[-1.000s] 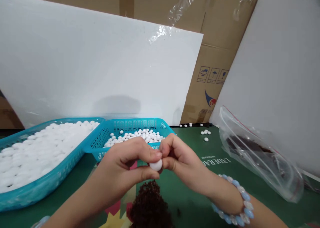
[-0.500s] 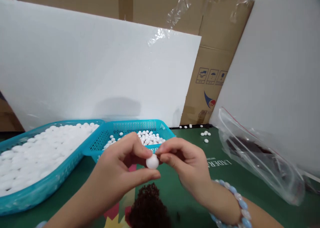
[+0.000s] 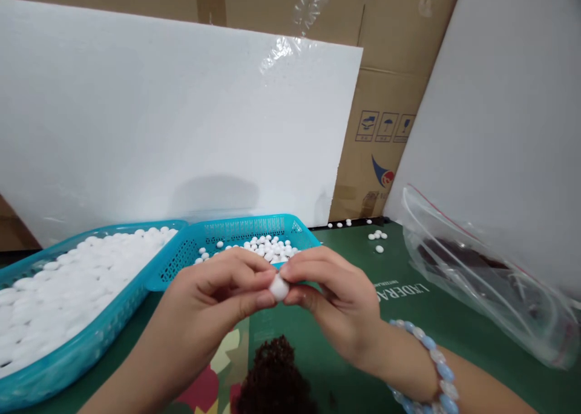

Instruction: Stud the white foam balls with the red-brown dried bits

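A small white ball (image 3: 279,288) is pinched between the fingertips of both hands, above the green tabletop. My left hand (image 3: 222,290) grips it from the left with thumb and forefinger. From the right, the thumb and forefinger of my right hand (image 3: 338,296) close on it too; a beaded bracelet (image 3: 438,356) circles that wrist. Below the hands sits a heap of dark brown crinkled fibre (image 3: 276,381). Behind them a blue basket (image 3: 177,262) holds many similar white balls (image 3: 267,244), partly covered by my fingers.
A larger blue tray (image 3: 77,353) full of white balls stands at the left. Loose white balls (image 3: 377,235) lie at the back right. A clear zip bag (image 3: 490,287) with dark contents rests on the right. White board (image 3: 181,111) and cardboard (image 3: 390,93) rise behind.
My left thumb has closed onto the ball, and my right fingertips have shifted left against it. Both hands now pinch it. The camera view has shifted slightly.
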`<state>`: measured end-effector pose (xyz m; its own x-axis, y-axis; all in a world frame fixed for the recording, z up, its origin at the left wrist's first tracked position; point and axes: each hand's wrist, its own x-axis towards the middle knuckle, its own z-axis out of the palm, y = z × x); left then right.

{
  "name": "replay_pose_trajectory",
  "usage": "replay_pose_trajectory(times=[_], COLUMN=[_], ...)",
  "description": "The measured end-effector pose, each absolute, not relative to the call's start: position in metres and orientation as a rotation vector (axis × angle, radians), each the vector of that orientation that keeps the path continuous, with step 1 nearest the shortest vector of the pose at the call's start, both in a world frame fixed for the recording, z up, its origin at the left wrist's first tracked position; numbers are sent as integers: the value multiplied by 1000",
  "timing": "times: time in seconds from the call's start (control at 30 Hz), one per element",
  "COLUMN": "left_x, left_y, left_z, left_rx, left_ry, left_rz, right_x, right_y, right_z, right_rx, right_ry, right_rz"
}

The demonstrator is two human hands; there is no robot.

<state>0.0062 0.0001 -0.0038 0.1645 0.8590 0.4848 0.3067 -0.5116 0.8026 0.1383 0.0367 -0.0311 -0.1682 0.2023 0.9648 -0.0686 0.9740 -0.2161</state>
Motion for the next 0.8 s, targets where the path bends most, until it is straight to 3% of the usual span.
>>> replay_pose_trajectory(times=[0.17, 0.53, 0.8], left_x=[14, 20, 10], left_y=[-7, 0, 1], left_z=[-4, -11, 1], left_rx=[1888, 1562, 1797], left_ry=[1104, 957, 1171], left_rz=[1407, 1586, 1482], right_x=[135, 136, 134], right_y=[33, 34, 36], right_z=[-38, -38, -40], right_rx=[-57, -83, -143], right_ry=[-1651, -1777, -1790], right_rz=[361, 237, 555])
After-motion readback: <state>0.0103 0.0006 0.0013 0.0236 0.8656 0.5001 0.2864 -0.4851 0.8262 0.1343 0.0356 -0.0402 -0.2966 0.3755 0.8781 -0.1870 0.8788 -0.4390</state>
